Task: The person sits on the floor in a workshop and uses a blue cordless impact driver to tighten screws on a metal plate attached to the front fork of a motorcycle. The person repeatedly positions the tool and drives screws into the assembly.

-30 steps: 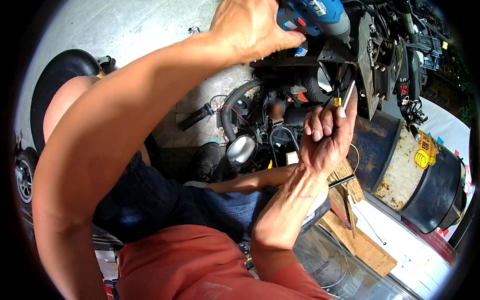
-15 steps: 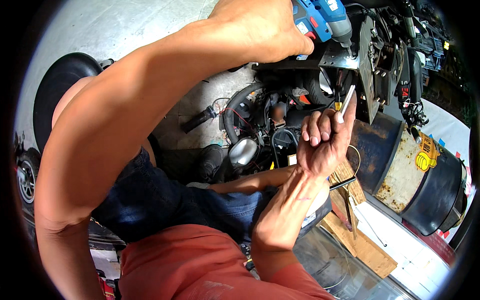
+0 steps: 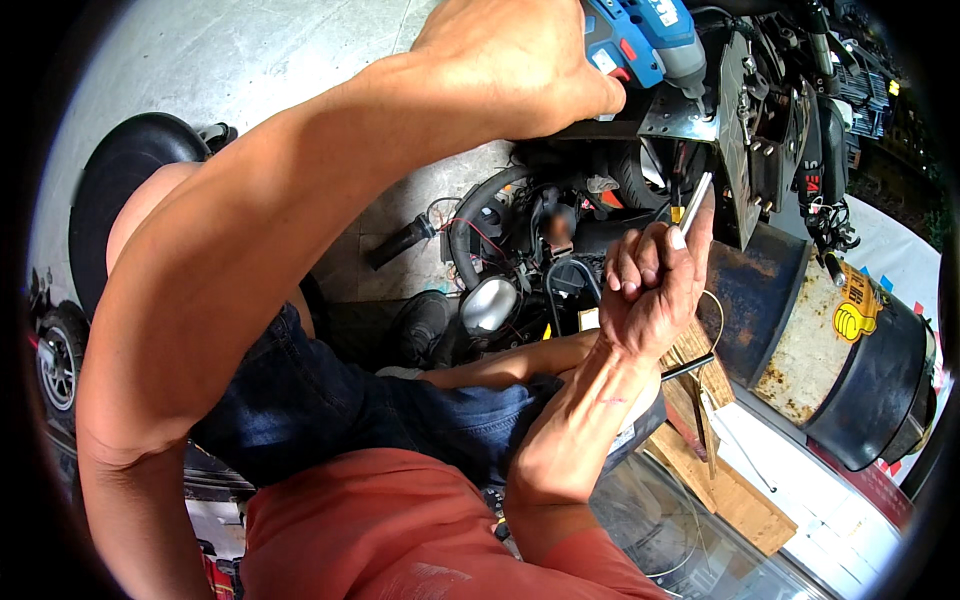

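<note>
My left hand (image 3: 520, 65) reaches in from the left at the top of the picture and is closed round a blue cordless drill (image 3: 635, 45). The thumb lies near its red trigger, and the other fingers are hidden. The drill's grey nose points down at a drilled metal plate (image 3: 682, 112); whether the bit touches it I cannot make out. Below the plate, my right hand (image 3: 645, 290) is closed, palm up, pinching a slim silver rod (image 3: 693, 210) between thumb and forefinger. The rod slants up beside a dark metal bracket (image 3: 738, 160).
A rusty, banded drum (image 3: 790, 330) lies at the right. Wood boards (image 3: 725, 490) lie below it. A tangle of wheel parts, cables, a handlebar grip (image 3: 400, 243) and a round mirror (image 3: 488, 304) covers the floor between my arms. A black round seat (image 3: 130, 160) stands at the left.
My right hand has shifted slightly to the right with the rod, its fingers curling in a little more. The left hand and the drill have barely moved.
</note>
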A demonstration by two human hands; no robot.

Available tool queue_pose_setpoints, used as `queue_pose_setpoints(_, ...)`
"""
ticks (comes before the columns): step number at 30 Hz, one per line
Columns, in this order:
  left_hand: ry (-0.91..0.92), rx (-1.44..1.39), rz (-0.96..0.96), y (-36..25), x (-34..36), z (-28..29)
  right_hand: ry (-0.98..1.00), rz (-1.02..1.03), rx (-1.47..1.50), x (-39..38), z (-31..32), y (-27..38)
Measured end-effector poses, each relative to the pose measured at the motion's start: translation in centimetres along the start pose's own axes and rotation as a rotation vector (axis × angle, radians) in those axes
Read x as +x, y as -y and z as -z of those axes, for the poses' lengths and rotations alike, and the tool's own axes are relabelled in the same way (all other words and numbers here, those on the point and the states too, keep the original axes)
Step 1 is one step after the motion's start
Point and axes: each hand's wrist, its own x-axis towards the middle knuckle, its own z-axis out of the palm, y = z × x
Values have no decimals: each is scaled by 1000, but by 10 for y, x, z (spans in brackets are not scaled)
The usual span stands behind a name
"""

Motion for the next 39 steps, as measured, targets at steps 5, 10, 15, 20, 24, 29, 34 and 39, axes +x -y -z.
queue_pose_setpoints(5, -60, 60, 10, -1, 0, -6, 0, -1, -7, 0, -1, 2)
queue_pose_setpoints(10, -88, 65, -3, 1, 1, -7, -16, 3, -4, 0, -3, 3)
queue_pose_setpoints(15, -93, 127, 4, 2, 5, -9, -6, 12, 10, 0, -1, 2)
queue_pose_setpoints(20, -118, 343, 84, 23, 16, -31, -77, -68, 122, 0, -9, 5)
queue_pose_setpoints(24, -194, 165, -64, 29, 14, -35, -161, -60, 124, -5, -19, 25)
queue_pose_setpoints(29, -40, 250, 148, -12, 14, -20, -198, -54, 177, -3, -8, 15)
queue_pose_setpoints(34, -83, 213, 161, -9, 7, -13, -167, -35, 201, 1, -13, 10)
queue_pose_setpoints(39, -142, 29, 170, -12, 7, -25, -126, -6, 179, -1, -13, 23)
